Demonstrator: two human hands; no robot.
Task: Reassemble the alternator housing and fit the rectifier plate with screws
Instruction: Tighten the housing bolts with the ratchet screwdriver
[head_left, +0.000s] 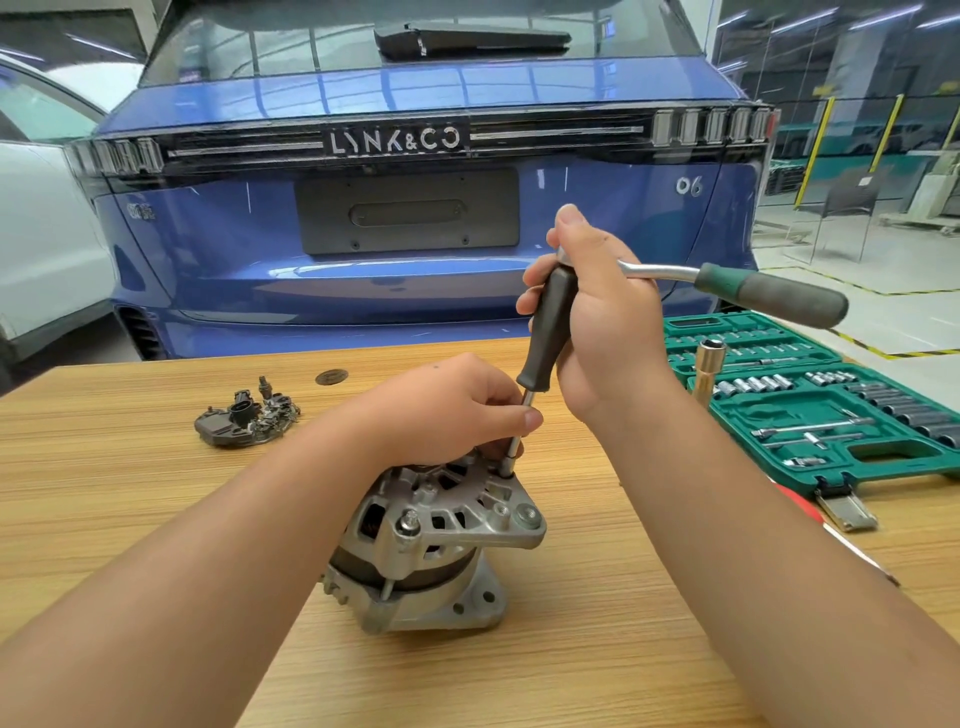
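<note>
Rectifier plate (244, 421) left of alternator (436, 540), socket case (831, 415) right, hands apart.

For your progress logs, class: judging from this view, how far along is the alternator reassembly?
Done: the alternator housing stands closed on the table.
In hand: the right hand holds the nut driver and a ratchet; the left hand pinches the driver's shaft at a housing bolt.
Left: the rectifier plate lies unfitted.
</note>
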